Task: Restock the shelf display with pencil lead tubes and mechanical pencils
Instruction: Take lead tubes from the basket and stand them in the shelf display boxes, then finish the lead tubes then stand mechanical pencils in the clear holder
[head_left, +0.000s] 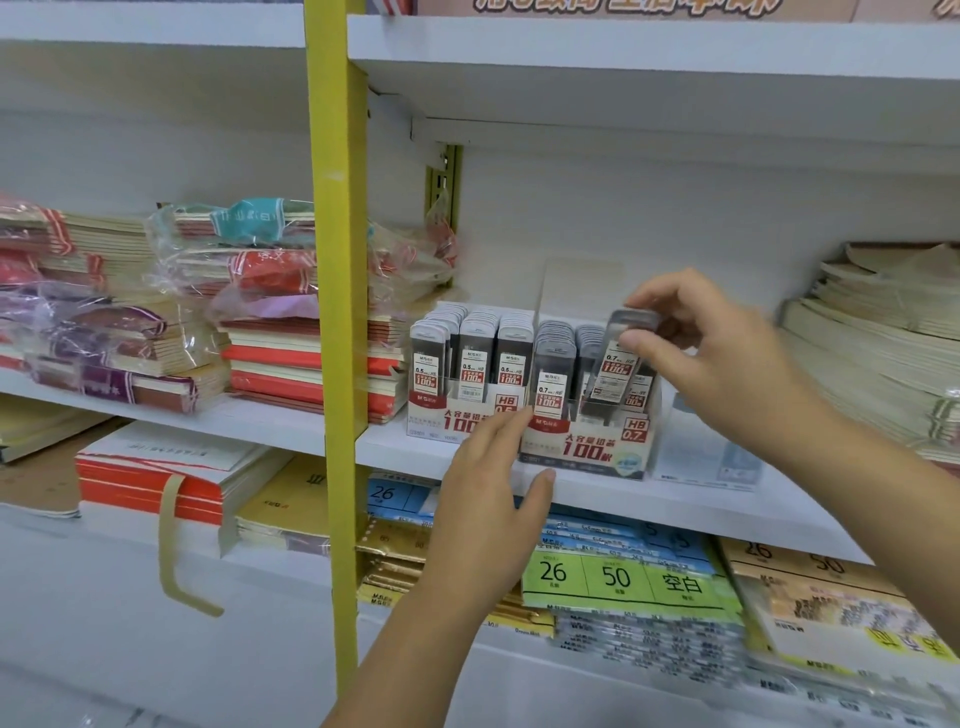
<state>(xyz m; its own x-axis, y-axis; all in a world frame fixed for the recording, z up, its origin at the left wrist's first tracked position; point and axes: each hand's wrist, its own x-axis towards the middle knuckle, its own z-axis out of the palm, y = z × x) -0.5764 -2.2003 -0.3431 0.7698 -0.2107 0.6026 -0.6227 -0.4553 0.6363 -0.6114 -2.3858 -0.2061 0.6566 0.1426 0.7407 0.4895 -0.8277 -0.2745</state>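
Observation:
Two clear display boxes of grey pencil lead tubes stand side by side on the white middle shelf (415, 447): the 0.5 box (470, 379) on the left and the 0.7 box (589, 441) on the right. My right hand (727, 364) pinches a lead tube (621, 364) by its top, tilted, over the right-hand column of the 0.7 box. My left hand (493, 499) rests against the front left corner of the 0.7 box, fingers straight, thumb under the box's lower edge. No mechanical pencils are in view.
A yellow upright post (337, 312) divides the shelving. Wrapped notebook stacks (249, 312) lie left of the boxes, cream paper stacks (883, 332) to the right. A flat clear packet (711, 457) lies right of the 0.7 box. Loose-leaf paper packs (623, 577) fill the shelf below.

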